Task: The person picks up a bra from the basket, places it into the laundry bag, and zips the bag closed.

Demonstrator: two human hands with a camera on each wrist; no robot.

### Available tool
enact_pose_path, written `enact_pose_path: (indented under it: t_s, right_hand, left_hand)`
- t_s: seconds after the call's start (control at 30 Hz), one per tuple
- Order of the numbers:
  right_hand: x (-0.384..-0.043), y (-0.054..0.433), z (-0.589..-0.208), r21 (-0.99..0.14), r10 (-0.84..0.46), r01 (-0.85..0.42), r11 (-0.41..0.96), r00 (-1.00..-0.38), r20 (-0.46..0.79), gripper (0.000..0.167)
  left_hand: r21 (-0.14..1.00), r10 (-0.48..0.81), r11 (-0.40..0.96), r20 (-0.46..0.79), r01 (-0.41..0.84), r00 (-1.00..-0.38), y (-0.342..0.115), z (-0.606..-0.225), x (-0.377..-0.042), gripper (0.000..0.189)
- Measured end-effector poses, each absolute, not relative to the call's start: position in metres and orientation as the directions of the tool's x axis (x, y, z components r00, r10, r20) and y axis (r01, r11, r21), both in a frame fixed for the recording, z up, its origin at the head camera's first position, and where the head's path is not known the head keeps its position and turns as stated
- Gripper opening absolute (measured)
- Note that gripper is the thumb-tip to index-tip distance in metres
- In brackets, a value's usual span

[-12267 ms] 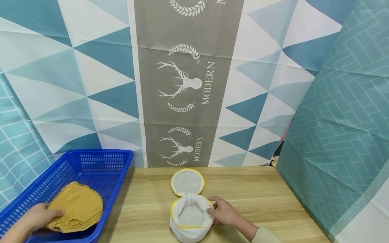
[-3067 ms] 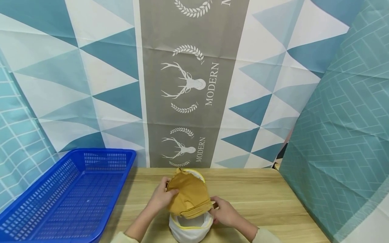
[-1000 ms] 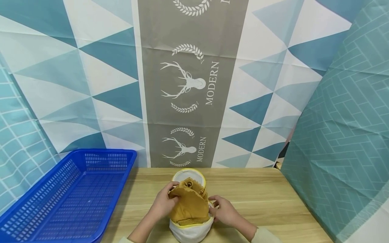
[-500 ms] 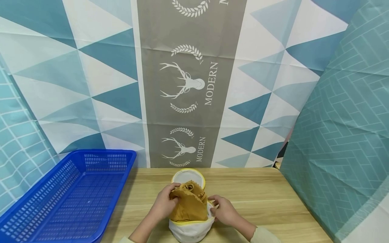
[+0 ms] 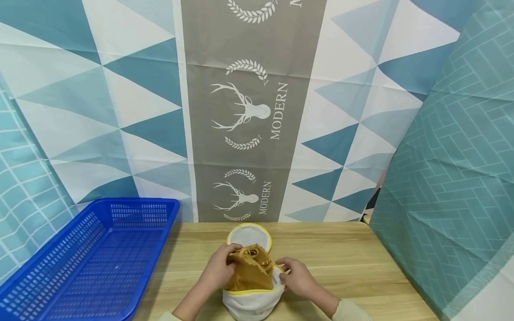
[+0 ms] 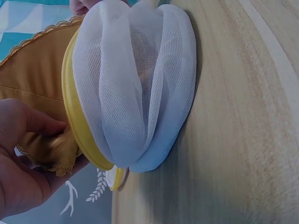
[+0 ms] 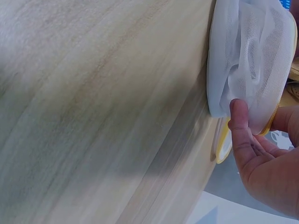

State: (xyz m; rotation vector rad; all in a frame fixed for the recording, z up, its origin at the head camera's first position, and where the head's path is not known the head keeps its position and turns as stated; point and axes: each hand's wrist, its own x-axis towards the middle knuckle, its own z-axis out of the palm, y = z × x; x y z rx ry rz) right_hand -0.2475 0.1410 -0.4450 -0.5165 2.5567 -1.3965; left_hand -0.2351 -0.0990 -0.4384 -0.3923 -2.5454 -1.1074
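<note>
We see the mustard garment (image 5: 252,275) standing part-way inside the white mesh bag (image 5: 253,305) on the desk (image 5: 333,263), its lace-trimmed top bunched above the yellow-edged mouth. At ten o'clock on that mouth, the left hand (image 5: 218,269) pinches a fold of the garment between thumb and fingers. At three o'clock, the right hand (image 5: 299,280) has the bag's rim nipped, one fingertip against the mesh outside. The round lid (image 5: 246,237) lies at twelve o'clock, partly behind the cloth; whether it is joined to the bag, we cannot tell. Well apart, at nine o'clock from the bag, sits the blue basket (image 5: 110,263).

We take the step in hand to be tucking the garment into the bag. The next move seems to call for pressing the bunched top below the rim, with the right hand holding the mouth wide.
</note>
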Motion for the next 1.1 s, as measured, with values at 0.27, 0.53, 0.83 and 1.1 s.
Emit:
enact_pose_path:
  t_s: [0.27,0.53,0.83,1.1]
  right_hand:
    - [-0.2477,0.1419,-0.4454,-0.848,-0.390,-0.220,0.483,-0.921,0.016,0.033]
    - [-0.2468,0.1425,-0.4443,-0.848,-0.388,-0.219,0.482,-0.921,0.018,0.032]
    - [-0.2463,0.1404,-0.4449,-0.853,-0.395,-0.219,0.473,-0.918,0.017,0.032]
    - [-0.2476,0.1410,-0.4452,-0.853,-0.389,-0.201,0.482,-0.921,-0.003,0.032]
  left_hand:
    - [0.605,0.168,0.693,0.395,0.393,-0.903,-0.0977,-0.4375,-0.2338,0.043]
    - [0.571,0.218,0.709,0.381,0.414,-0.899,-0.0958,-0.4364,-0.2352,0.042]
    - [0.565,0.273,0.709,0.331,0.422,-0.903,-0.0956,-0.4406,-0.2376,0.044]
    - [0.659,0.239,0.652,0.290,0.374,-0.927,-0.0999,-0.4410,-0.2396,0.044]
